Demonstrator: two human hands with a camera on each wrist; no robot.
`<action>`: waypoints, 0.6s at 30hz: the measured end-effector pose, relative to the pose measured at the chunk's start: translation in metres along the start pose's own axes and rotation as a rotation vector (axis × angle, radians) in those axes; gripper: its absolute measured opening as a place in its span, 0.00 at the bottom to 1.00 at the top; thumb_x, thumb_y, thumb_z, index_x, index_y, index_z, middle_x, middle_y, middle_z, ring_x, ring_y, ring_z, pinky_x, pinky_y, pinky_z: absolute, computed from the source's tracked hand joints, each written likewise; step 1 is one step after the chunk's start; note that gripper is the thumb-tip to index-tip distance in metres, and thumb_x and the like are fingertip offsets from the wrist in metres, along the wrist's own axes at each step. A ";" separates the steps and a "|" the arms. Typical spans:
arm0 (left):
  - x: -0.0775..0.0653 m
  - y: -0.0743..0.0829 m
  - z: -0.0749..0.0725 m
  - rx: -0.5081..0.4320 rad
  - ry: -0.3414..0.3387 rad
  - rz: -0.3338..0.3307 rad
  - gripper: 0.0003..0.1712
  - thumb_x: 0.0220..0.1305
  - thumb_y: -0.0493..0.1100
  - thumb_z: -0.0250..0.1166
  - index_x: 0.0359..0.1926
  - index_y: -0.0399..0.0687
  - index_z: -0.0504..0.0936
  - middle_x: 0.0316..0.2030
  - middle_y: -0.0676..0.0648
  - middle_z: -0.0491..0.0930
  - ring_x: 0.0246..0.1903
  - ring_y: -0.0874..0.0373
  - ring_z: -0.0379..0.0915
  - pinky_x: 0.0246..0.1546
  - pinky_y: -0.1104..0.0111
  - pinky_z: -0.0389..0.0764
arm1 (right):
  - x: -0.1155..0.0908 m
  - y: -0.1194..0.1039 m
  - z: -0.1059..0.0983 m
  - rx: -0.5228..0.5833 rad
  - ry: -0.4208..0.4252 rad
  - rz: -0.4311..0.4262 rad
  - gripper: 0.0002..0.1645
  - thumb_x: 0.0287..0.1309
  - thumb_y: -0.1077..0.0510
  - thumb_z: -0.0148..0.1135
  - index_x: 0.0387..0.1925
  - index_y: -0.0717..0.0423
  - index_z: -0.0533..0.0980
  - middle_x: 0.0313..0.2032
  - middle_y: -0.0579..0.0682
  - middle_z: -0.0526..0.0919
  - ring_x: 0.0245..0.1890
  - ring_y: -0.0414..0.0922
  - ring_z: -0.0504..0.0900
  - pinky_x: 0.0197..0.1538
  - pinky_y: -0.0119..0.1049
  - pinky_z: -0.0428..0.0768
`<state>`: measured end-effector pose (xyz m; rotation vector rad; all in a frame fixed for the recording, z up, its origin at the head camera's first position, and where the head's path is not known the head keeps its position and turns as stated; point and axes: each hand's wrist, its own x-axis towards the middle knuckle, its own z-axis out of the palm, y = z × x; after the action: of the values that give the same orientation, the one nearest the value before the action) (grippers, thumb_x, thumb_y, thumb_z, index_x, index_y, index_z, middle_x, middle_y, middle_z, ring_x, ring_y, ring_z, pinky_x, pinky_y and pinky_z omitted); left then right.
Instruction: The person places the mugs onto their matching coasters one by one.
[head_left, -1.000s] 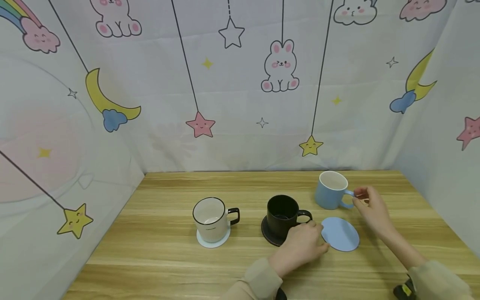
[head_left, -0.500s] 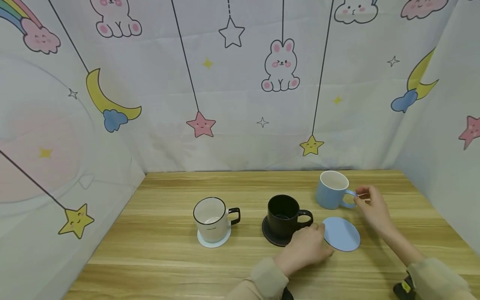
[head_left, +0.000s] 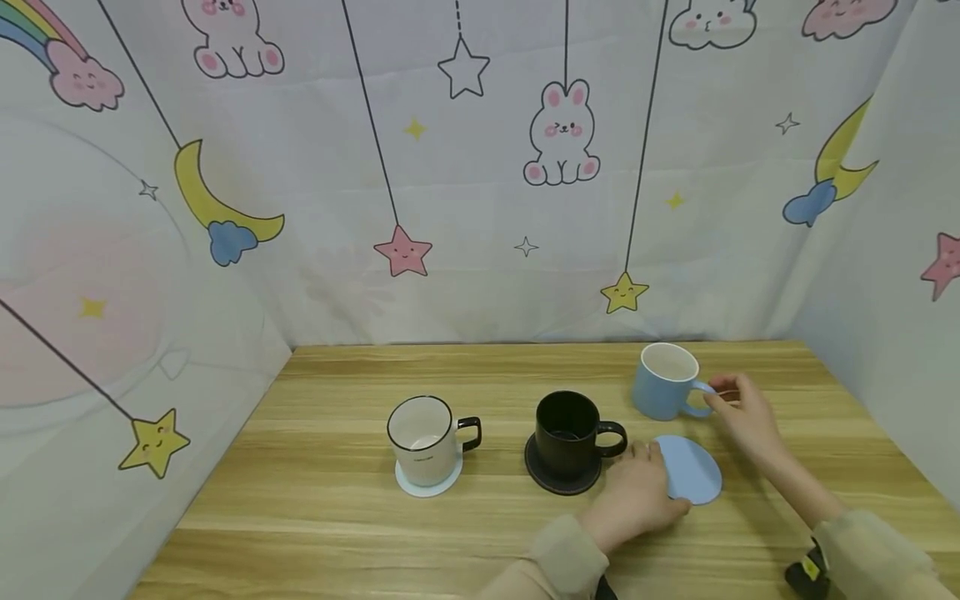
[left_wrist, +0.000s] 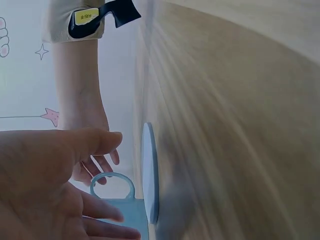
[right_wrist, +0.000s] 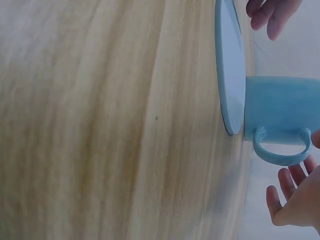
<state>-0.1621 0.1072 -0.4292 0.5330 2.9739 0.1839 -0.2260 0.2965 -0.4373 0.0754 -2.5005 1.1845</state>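
A light blue mug [head_left: 663,392] stands at the back right of the table, its handle turned right. My right hand [head_left: 746,417] holds that handle at its outer side with thumb and forefinger, the other fingers loosely spread. In front of the mug lies a round blue coaster [head_left: 696,475]. My left hand [head_left: 637,487] is at the coaster's left edge, palm toward it and fingers extended, covering part of it. In the left wrist view the coaster [left_wrist: 150,172] lies flat beyond the thumb and fingers. The right wrist view shows the mug [right_wrist: 280,102] just behind the coaster [right_wrist: 231,67].
Left of my left hand, a black mug [head_left: 566,433] stands on a black coaster [head_left: 562,483]. Farther left, a white mug [head_left: 423,442] with a black rim and handle sits on a pale coaster [head_left: 427,490]. A printed curtain [head_left: 465,183] surrounds the wooden table [head_left: 330,517].
My left hand has moved right, away from the black mug's handle and over the left edge of the blue coaster. The right hand and the blue mug have stayed in place.
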 end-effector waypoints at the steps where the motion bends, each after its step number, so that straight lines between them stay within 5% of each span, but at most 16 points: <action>1: 0.000 0.002 -0.001 0.001 0.001 -0.005 0.47 0.53 0.72 0.62 0.68 0.53 0.65 0.60 0.53 0.70 0.59 0.60 0.70 0.51 0.68 0.77 | 0.000 0.000 0.000 -0.002 -0.003 0.005 0.20 0.65 0.60 0.55 0.50 0.73 0.69 0.46 0.67 0.76 0.34 0.18 0.64 0.37 0.13 0.66; 10: 0.009 0.004 0.003 -0.072 -0.044 -0.044 0.50 0.53 0.71 0.62 0.71 0.54 0.61 0.71 0.53 0.59 0.70 0.60 0.59 0.60 0.67 0.72 | 0.003 0.000 0.002 -0.023 -0.054 0.063 0.23 0.69 0.53 0.51 0.50 0.71 0.69 0.48 0.66 0.76 0.34 0.17 0.63 0.37 0.16 0.67; 18: 0.015 0.002 0.012 -0.170 -0.053 -0.082 0.50 0.53 0.70 0.63 0.72 0.54 0.60 0.72 0.52 0.58 0.68 0.59 0.61 0.60 0.67 0.72 | 0.006 -0.001 0.005 -0.036 -0.079 0.122 0.25 0.69 0.49 0.50 0.50 0.69 0.70 0.49 0.65 0.75 0.34 0.17 0.62 0.39 0.21 0.67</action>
<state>-0.1737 0.1154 -0.4420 0.3884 2.8871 0.4033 -0.2326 0.2924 -0.4373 -0.0406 -2.6278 1.2045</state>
